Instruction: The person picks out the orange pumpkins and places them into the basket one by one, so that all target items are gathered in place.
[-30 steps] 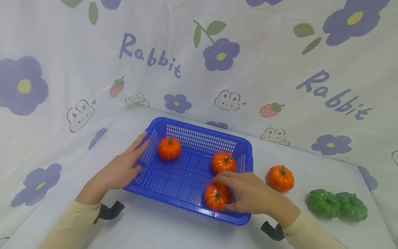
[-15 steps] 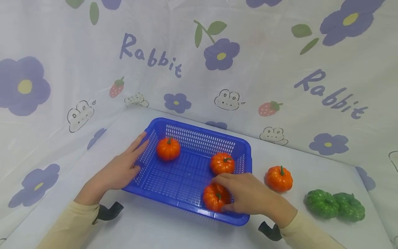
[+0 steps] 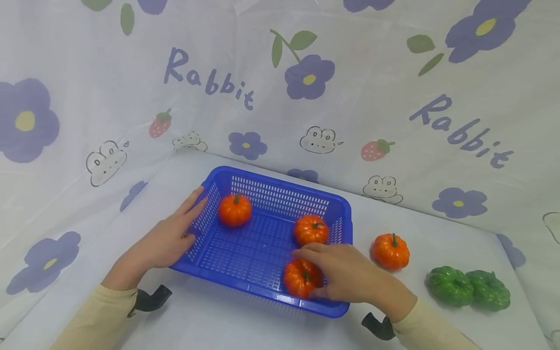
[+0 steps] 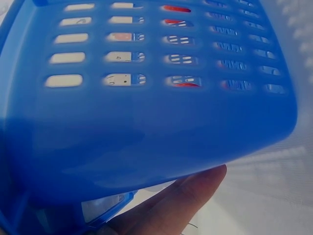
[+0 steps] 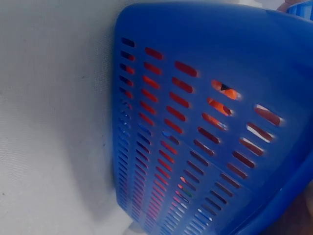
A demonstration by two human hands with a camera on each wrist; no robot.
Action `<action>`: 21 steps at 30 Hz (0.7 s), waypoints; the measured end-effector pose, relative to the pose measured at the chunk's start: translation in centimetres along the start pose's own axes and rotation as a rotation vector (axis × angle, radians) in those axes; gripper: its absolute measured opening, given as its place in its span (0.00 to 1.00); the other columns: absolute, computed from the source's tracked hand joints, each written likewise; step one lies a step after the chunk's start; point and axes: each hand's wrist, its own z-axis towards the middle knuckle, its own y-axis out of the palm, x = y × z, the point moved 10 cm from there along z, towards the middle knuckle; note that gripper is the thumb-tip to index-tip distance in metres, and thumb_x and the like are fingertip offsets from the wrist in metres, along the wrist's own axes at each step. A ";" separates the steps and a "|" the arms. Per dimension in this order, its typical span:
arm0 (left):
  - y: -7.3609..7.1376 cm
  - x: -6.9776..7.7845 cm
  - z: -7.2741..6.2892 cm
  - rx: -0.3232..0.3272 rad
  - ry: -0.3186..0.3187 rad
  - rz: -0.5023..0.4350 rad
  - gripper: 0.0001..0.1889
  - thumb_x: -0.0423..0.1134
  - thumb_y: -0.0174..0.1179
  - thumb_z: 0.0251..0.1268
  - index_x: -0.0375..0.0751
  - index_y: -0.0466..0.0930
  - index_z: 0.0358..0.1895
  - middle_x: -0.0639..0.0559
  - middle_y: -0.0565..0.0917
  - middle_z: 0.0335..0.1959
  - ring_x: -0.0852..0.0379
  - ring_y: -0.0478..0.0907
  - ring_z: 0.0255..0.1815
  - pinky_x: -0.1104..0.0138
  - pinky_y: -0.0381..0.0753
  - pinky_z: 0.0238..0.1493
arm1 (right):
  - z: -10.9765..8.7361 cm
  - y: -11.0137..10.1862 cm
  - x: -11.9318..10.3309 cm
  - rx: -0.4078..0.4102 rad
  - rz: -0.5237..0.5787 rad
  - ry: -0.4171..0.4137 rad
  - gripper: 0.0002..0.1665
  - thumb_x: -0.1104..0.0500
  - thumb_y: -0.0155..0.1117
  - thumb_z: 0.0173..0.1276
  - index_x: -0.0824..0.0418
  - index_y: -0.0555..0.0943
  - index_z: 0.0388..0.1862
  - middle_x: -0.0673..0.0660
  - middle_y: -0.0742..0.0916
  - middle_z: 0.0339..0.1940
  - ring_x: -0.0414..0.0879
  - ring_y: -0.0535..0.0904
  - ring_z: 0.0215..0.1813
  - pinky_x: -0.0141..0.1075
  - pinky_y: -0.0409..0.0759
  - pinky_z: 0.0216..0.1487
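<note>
A blue plastic basket (image 3: 262, 296) with slotted walls holds several small orange pumpkins. At its near right corner, my right hand (image 3: 352, 272) curls its fingers and thumb round one orange pumpkin (image 3: 298, 279). Behind that one sits another orange pumpkin (image 3: 310, 230), and a third pumpkin (image 3: 235, 210) lies at the far left inside. My left hand (image 3: 168, 240) rests with extended fingers against the basket's left side. In the left wrist view, a fingertip (image 4: 210, 181) lies along the basket wall (image 4: 146, 132). The right wrist view shows the slotted wall (image 5: 205, 34) from outside, with orange showing through.
Right of the basket, an orange pumpkin (image 3: 391, 251) stands on the white table (image 3: 210, 321). Farther right, two green pumpkins (image 3: 450, 287) sit side by side. A printed curtain (image 3: 262, 48) hangs behind the table. Black curved pieces (image 3: 153, 299) protrude near the sleeves.
The whole view has shifted slightly, so things appear a little farther left. Both hands keep their places on the basket and the pumpkin.
</note>
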 end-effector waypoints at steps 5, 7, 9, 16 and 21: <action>-0.1 0.2 -0.1 0.001 0.000 -0.007 0.40 0.25 0.54 0.74 0.30 0.52 0.87 0.42 0.39 0.91 0.28 0.70 0.77 0.38 0.71 0.73 | -0.3 -0.2 0.3 0.024 0.060 0.009 0.44 0.45 0.85 0.62 0.45 0.80 0.77 0.47 0.84 0.72 0.51 0.82 0.67 0.57 0.84 0.66; -0.1 0.3 -0.1 0.001 0.000 -0.006 0.40 0.25 0.54 0.74 0.30 0.53 0.87 0.42 0.40 0.91 0.28 0.70 0.76 0.37 0.71 0.73 | -0.4 -0.3 0.3 0.035 0.078 0.005 0.43 0.45 0.84 0.63 0.45 0.80 0.77 0.47 0.83 0.72 0.51 0.81 0.68 0.57 0.83 0.66; -0.1 0.3 0.0 -0.002 0.003 -0.002 0.39 0.25 0.54 0.74 0.30 0.53 0.87 0.42 0.40 0.91 0.28 0.70 0.76 0.37 0.71 0.73 | -0.4 -0.4 0.3 0.044 0.084 0.000 0.43 0.45 0.84 0.64 0.45 0.80 0.77 0.47 0.83 0.72 0.51 0.81 0.68 0.57 0.83 0.67; -0.2 0.0 0.2 -0.004 -0.013 0.020 0.40 0.25 0.53 0.74 0.30 0.51 0.87 0.43 0.38 0.92 0.30 0.76 0.70 0.38 0.74 0.71 | -0.4 -0.6 0.0 0.083 0.049 -0.024 0.44 0.42 0.83 0.63 0.47 0.79 0.77 0.49 0.83 0.72 0.51 0.81 0.69 0.57 0.81 0.69; 0.1 -0.1 0.2 -0.003 -0.012 0.030 0.40 0.24 0.52 0.74 0.30 0.51 0.87 0.44 0.38 0.92 0.33 0.82 0.62 0.39 0.79 0.67 | -0.8 -0.5 0.4 0.106 0.073 -0.004 0.44 0.42 0.83 0.64 0.45 0.79 0.78 0.48 0.82 0.74 0.52 0.79 0.72 0.59 0.79 0.71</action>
